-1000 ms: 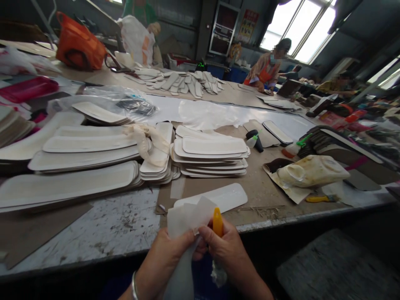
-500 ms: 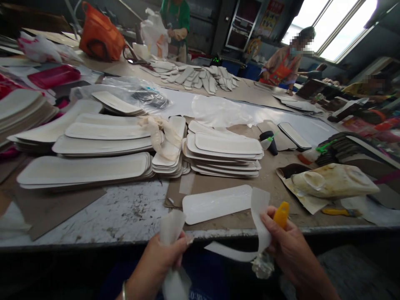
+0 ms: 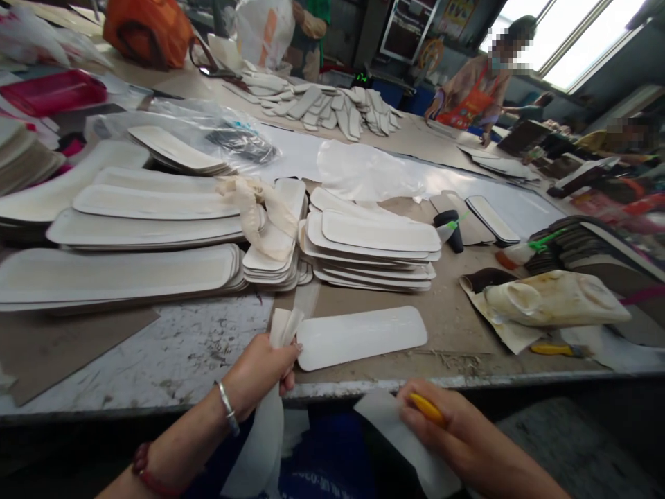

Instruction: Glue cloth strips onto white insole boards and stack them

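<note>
My left hand [image 3: 273, 364] is closed around several pale strips [image 3: 283, 331], whose lower ends hang past the table edge. It is at the left end of a single white, round-cornered panel [image 3: 364, 337] lying flat near the front edge. My right hand [image 3: 441, 423], below and in front of the table edge, grips a yellow-handled brush [image 3: 429, 409]; its head is hidden. A white strip [image 3: 395, 430] is also in that hand and droops downward. Behind the panel stand stacks of similar white panels [image 3: 382, 232], with cream strips [image 3: 273, 222] draped over one stack.
On the right sit a stained plastic container [image 3: 555, 298], another yellow-handled brush [image 3: 555, 349] and a dark cup-like item [image 3: 454, 232]. More panel stacks [image 3: 114, 277] fill the left. Two co-workers stand across the table, one in an orange apron [image 3: 470, 104]. A blue bin-like object [image 3: 327, 457] is below.
My left hand has moved up over the table edge, to the panel's left end. My right hand has dropped lower and left with the brush and strip, away from the panel's right end.
</note>
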Action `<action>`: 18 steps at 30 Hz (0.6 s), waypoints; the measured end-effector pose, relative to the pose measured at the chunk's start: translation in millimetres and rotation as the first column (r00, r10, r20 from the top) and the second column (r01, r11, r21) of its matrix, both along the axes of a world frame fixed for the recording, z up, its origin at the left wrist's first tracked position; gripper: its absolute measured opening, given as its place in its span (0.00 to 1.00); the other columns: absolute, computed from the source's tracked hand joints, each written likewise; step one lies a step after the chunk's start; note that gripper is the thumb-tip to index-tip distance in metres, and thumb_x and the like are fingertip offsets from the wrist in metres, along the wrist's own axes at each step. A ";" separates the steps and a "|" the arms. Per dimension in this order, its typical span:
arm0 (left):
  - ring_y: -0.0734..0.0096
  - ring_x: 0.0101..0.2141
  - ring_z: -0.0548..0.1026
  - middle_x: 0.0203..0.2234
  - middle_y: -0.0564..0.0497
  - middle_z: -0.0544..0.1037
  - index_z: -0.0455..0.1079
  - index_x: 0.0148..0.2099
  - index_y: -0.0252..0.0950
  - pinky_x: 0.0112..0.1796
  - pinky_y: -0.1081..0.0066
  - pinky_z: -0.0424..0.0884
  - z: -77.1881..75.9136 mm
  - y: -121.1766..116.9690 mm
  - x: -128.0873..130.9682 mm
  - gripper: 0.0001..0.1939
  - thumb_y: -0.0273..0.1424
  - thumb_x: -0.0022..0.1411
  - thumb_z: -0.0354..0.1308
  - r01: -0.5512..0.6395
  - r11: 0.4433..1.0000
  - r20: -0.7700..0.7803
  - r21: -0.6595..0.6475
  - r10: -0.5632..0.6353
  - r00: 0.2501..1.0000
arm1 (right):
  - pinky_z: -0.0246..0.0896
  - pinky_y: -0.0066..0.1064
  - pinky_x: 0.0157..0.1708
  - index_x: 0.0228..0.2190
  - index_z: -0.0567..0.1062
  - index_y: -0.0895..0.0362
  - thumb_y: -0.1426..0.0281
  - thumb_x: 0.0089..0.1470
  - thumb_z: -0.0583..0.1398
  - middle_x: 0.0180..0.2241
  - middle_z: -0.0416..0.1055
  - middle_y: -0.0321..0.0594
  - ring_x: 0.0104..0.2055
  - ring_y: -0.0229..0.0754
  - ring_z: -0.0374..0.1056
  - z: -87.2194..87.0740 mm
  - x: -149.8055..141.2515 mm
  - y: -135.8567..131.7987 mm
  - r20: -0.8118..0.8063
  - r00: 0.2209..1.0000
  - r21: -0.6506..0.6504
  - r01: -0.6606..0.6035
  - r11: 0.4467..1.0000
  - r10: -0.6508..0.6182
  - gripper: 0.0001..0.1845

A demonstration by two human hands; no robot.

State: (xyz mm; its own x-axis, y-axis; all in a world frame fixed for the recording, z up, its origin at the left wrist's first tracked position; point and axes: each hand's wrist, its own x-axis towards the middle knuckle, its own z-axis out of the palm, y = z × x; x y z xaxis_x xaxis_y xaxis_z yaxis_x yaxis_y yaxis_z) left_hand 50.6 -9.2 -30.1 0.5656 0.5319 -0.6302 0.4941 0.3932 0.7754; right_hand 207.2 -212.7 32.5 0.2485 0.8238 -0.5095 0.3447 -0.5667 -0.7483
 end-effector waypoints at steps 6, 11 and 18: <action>0.76 0.10 0.60 0.05 0.53 0.65 0.61 0.14 0.38 0.16 0.74 0.54 0.7 14.2 -1.1 0.15 0.43 0.41 0.56 0.071 0.997 -0.060 0.016 -0.070 0.996 | 0.49 0.27 0.28 0.26 0.66 0.56 0.63 0.59 0.54 0.25 0.65 0.33 0.28 0.36 0.59 -3.0 -4.6 84.1 0.216 0.945 -0.003 -0.252 0.968 0.247 0.12; 0.77 0.11 0.61 0.06 0.56 0.62 0.59 0.14 0.39 0.17 0.74 0.54 -0.9 17.3 0.3 0.18 0.44 0.42 0.57 0.070 0.997 -0.033 -0.030 -0.071 0.997 | 0.47 0.26 0.27 0.24 0.68 0.58 0.67 0.57 0.57 0.24 0.64 0.32 0.26 0.35 0.58 -22.1 10.5 129.8 0.251 0.912 -0.021 -0.331 0.943 0.325 0.12; 0.77 0.12 0.61 0.07 0.55 0.63 0.57 0.11 0.39 0.18 0.74 0.55 3.5 20.2 1.0 0.20 0.45 0.42 0.56 0.070 0.994 -0.008 -0.080 -0.071 0.997 | 0.47 0.25 0.26 0.25 0.72 0.59 0.68 0.57 0.57 0.24 0.67 0.35 0.26 0.35 0.59 -38.8 18.6 146.3 0.257 0.902 -0.044 -0.349 0.936 0.348 0.11</action>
State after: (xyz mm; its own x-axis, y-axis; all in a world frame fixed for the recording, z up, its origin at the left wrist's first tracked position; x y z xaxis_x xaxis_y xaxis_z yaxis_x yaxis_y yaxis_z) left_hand 51.6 11.0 -26.6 0.5931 0.4388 -0.6751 0.5306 0.4176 0.7376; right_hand 225.9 -66.4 -6.3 0.0665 0.8833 -0.4640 0.6999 -0.3727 -0.6092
